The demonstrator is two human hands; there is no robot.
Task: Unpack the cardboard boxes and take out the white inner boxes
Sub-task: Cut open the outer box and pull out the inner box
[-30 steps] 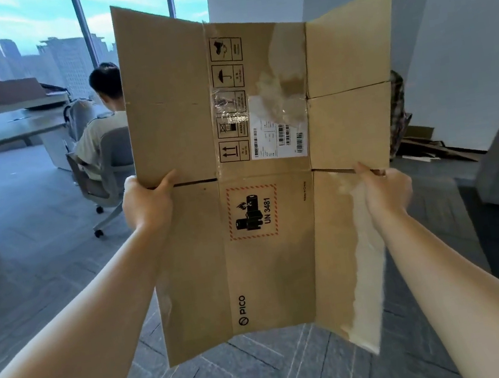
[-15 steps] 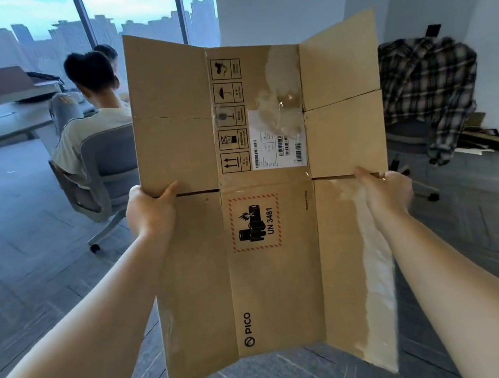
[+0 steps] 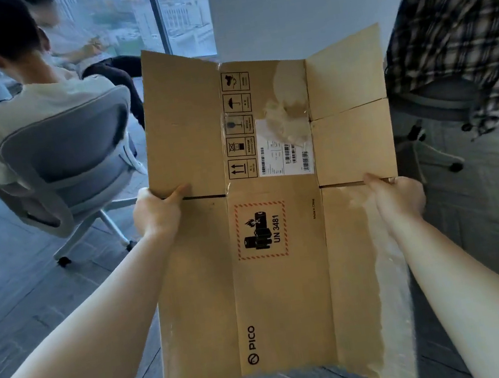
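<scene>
The left hand (image 3: 156,212) and right hand (image 3: 399,195) pinch the side edges of a flat cardboard box (image 3: 275,217) in the middle of the frame. It looks empty, so I think it should be put away next. It is brown, with torn tape and labels.

The flattened cardboard box (image 3: 284,280) is plain brown, with a pale whitish torn strip down its right side, black handling symbols and a black brand name; its hazard mark (image 3: 261,230) has a red hatched border around black batteries, and the shipping label (image 3: 285,157) is white with black barcodes. The office chair (image 3: 69,164) is grey-blue, the shirt (image 3: 457,28) is black-and-white plaid, the floor (image 3: 13,288) dark grey
</scene>
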